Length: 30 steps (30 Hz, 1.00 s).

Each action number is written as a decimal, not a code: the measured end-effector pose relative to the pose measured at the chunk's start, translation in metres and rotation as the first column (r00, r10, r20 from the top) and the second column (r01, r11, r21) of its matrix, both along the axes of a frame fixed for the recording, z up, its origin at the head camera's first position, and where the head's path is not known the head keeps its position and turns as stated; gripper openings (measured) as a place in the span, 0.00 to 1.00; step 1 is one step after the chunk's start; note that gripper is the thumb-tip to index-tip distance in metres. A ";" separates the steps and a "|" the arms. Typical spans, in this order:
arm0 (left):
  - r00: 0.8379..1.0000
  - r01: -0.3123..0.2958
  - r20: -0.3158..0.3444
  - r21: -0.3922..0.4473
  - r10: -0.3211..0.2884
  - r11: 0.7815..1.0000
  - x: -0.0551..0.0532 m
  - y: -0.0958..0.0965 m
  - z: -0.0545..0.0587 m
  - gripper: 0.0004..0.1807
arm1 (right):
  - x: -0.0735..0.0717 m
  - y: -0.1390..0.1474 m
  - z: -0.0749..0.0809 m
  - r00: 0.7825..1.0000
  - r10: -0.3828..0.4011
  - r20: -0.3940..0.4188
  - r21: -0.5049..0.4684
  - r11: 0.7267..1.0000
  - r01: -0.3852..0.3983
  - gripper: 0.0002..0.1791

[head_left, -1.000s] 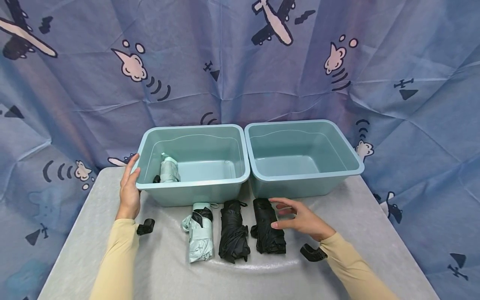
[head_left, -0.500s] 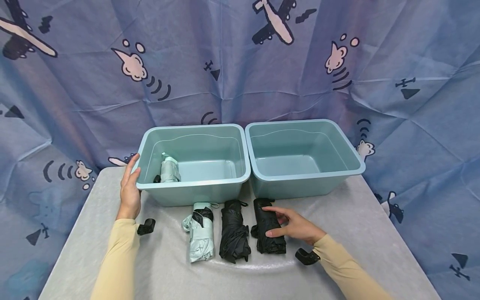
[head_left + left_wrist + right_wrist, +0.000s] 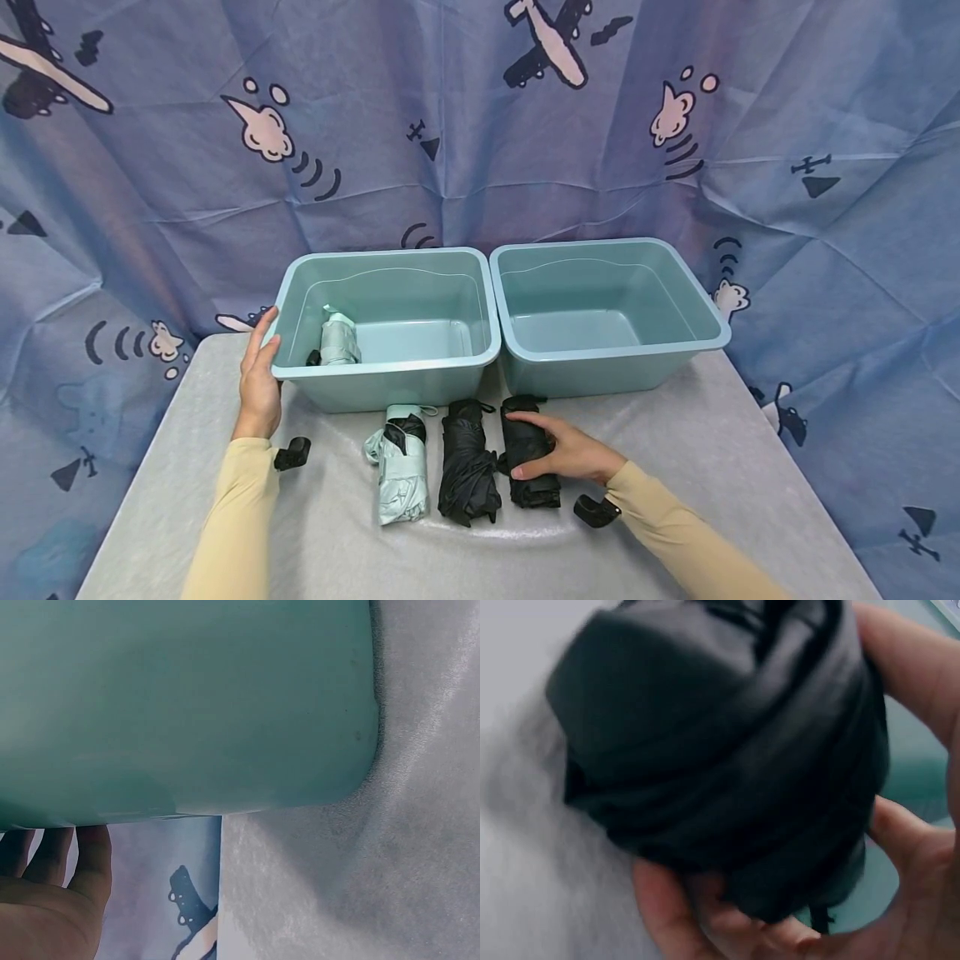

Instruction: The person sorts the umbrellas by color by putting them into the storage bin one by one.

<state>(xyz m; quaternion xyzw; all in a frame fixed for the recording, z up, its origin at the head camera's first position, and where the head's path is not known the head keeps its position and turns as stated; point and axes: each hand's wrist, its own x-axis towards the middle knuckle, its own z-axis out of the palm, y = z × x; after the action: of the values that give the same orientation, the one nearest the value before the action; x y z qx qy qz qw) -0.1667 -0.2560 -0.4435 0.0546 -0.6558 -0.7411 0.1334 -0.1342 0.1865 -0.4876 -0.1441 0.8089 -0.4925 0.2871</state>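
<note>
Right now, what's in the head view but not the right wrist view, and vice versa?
Head only: left hand at the left bin, a pale umbrella in front of it.
Right wrist only: palm side of the grip, fingers curled against the held black umbrella.
Both: right hand, that umbrella, grey table, teal bin surface.

3 umbrellas (image 3: 467, 467) in row before 2 bins (image 3: 390, 390) on table (image 3: 337, 554).

Pale yellow sleeves (image 3: 234, 517), black wrist-worn cameras (image 3: 596, 511)
</note>
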 end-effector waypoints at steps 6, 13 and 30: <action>1.000 0.008 0.005 -0.016 -0.008 1.000 0.000 0.000 0.000 0.28 | 0.003 -0.003 -0.002 0.999 -0.047 0.003 -0.023 0.999 0.047 0.48; 1.000 0.007 0.006 -0.008 -0.007 1.000 0.000 0.000 -0.001 0.28 | 0.011 0.002 0.004 0.994 -0.068 0.089 -0.190 0.978 0.084 0.48; 1.000 -0.001 0.008 0.004 0.001 1.000 0.000 0.000 0.000 0.27 | 0.039 0.020 0.048 0.998 -0.060 0.019 -0.301 0.952 0.063 0.47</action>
<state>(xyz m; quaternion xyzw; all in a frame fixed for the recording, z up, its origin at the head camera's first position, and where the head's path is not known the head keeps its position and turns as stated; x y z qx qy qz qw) -0.1663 -0.2563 -0.4435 0.0581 -0.6547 -0.7422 0.1310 -0.0950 0.2062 -0.4398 -0.1585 0.7270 -0.6194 0.2503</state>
